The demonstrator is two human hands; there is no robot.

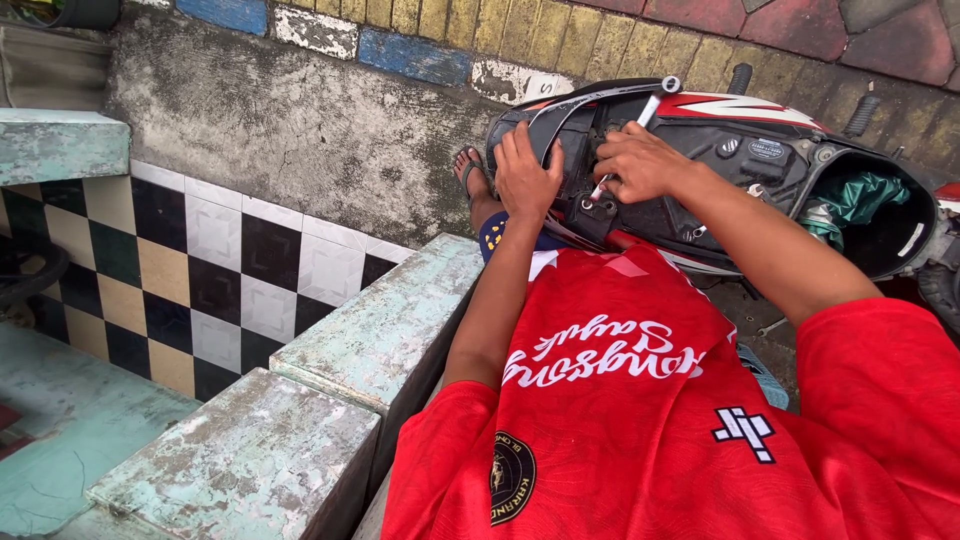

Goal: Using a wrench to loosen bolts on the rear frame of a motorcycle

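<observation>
My right hand (640, 160) is closed around a silver T-handle wrench (628, 135), its tip down at a fastener on the black frame bracket (598, 205) at the rear of the stripped scooter (740, 150). My left hand (525, 175) lies flat, fingers spread, on the tail panel (560, 110) just beside it. If I lean the wrench off-axis, I think it could slip off the bolt head and round it, or skid into my left hand. The loosened bolt could also drop into the open underseat bucket (880, 230).
</observation>
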